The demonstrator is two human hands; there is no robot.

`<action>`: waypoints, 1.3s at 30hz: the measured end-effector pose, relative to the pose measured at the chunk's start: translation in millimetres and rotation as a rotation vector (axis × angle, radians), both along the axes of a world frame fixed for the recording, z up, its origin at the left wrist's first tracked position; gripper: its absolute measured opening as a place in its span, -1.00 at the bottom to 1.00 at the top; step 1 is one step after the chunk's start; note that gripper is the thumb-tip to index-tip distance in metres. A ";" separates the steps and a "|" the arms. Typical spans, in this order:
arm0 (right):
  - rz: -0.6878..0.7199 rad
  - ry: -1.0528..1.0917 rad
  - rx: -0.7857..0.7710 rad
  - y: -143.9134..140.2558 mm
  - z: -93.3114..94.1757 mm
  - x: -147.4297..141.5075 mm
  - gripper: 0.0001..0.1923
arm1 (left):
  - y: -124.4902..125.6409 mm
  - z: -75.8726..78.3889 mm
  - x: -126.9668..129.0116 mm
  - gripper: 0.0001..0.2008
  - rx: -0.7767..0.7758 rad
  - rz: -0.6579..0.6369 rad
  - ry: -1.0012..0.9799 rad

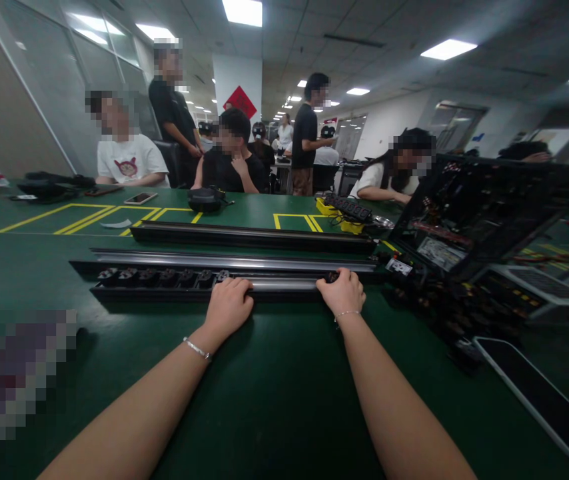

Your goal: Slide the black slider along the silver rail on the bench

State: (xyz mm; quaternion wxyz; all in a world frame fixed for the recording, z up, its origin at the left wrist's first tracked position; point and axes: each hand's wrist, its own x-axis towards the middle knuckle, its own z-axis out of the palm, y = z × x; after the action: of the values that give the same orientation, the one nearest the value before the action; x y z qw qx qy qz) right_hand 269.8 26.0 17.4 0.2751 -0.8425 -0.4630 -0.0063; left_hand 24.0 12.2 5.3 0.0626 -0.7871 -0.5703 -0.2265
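Observation:
A long black power strip rail (164, 280) lies across the green table (274, 387) in front of me, with several black sockets in its left part and a bare metal channel (284, 285) toward the right. My left hand (228, 307) rests on the rail's near edge, fingers curled over it beside the last socket. My right hand (343, 291) grips the same edge further right, near the rail's end. Both wrists wear thin bracelets.
Two more long black rails (244, 235) lie parallel behind. An open black equipment chassis (469, 220) with wiring stands at the right, a phone-like slab (539, 393) near it. A yellow power strip (344, 212), a black pouch (205, 199) and phones lie further back. Several people sit and stand beyond.

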 end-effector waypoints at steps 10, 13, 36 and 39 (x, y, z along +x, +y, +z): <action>0.020 0.011 0.009 -1.1 -0.3 7.6 -0.44 | 0.1 0.2 0.5 -0.76 0.000 0.002 -0.002; 0.021 0.022 0.006 -0.7 0.4 10.1 -0.48 | 0.0 0.2 0.6 -0.76 0.001 0.000 -0.007; 0.075 0.146 0.046 0.7 -2.4 34.6 -0.51 | -0.4 0.1 -0.1 -0.77 0.000 0.009 0.001; 0.075 0.151 0.077 2.1 -3.9 37.1 -0.53 | -0.4 0.5 -0.3 -0.77 -0.001 0.003 0.003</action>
State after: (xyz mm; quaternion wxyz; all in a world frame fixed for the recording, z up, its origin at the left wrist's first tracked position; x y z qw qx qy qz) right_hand 306.9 28.1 13.6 0.3415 -0.8115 -0.4716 0.0498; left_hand 23.6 11.8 5.8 0.0631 -0.7866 -0.5716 -0.2250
